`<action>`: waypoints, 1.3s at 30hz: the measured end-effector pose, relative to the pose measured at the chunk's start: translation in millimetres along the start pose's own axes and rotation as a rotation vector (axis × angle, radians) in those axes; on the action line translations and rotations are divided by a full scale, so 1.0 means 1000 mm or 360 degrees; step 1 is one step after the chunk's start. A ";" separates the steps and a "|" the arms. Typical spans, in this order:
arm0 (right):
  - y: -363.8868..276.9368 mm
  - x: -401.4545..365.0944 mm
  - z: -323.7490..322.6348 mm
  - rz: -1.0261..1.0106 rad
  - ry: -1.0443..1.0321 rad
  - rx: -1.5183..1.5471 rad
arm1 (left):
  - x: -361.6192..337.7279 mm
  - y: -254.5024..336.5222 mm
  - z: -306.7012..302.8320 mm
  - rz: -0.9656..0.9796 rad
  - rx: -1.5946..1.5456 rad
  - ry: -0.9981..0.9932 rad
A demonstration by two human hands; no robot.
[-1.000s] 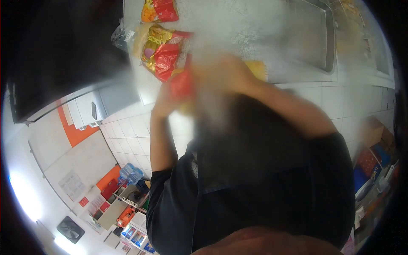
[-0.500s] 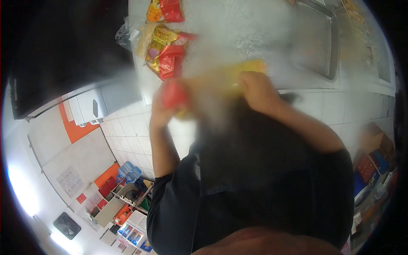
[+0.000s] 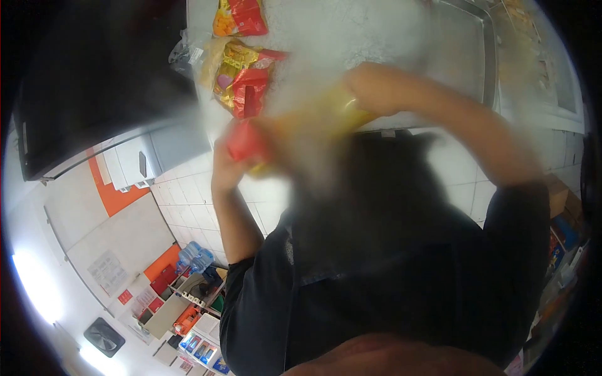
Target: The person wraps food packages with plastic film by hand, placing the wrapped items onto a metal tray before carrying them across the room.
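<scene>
1. The person has a yellow and red packet (image 3: pixel 295 125) up in front of the chest, clear of the counter (image 3: pixel 351 31) and stretched between both hands.
2. The left hand (image 3: pixel 224 160) is closed round the packet's red end, down at 8 o'clock from its middle.
3. The right hand (image 3: pixel 370 88) looks clamped over the yellow end, up at 2 o'clock. The blur hides the fingers.
4. Whether the packet is torn open cannot be told, because motion smears it.
5. Two similar bags wait on the counter: one (image 3: pixel 241 81) at 11 o'clock from the packet, and another (image 3: pixel 238 15) at the top edge.
6. A clear plastic wrapper (image 3: pixel 185 53) lies beside them, and a metal tray (image 3: pixel 483 56) sits off at 2 o'clock.
7. By the look of it, one packet is in hand and two are untouched.
</scene>
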State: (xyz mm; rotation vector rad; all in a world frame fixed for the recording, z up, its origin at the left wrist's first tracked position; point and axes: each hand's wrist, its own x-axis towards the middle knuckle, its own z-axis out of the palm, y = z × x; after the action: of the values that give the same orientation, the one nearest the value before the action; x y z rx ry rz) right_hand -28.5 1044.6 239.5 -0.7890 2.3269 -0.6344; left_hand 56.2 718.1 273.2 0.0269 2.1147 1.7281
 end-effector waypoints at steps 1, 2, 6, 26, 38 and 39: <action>0.002 -0.002 -0.004 -0.0098 -0.0038 0.0052 | -0.001 0.002 0.000 -0.0033 0.0034 0.0024; 0.004 -0.003 -0.007 -0.0194 -0.0079 0.0105 | -0.001 0.001 0.000 -0.0028 0.0031 0.0034; 0.008 -0.014 -0.014 0.0303 -0.0200 -0.0032 | 0.001 -0.010 0.004 0.0065 0.0001 -0.0022; -0.059 0.032 -0.032 -0.0463 0.0735 0.1731 | -0.015 0.060 0.016 0.0744 0.1252 -0.0048; -0.095 -0.070 -0.013 -0.1121 0.0758 0.0928 | 0.019 0.100 0.118 0.0319 0.1876 0.0016; -0.088 -0.078 -0.007 -0.1108 0.0638 0.0826 | 0.017 0.089 0.120 0.0658 0.1670 0.0321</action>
State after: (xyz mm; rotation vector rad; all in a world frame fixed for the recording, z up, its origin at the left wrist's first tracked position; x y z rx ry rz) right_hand 50.9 1035.0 326.6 -1.2985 2.0097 -1.7468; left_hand 58.1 855.3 334.5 0.6341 3.0756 0.5915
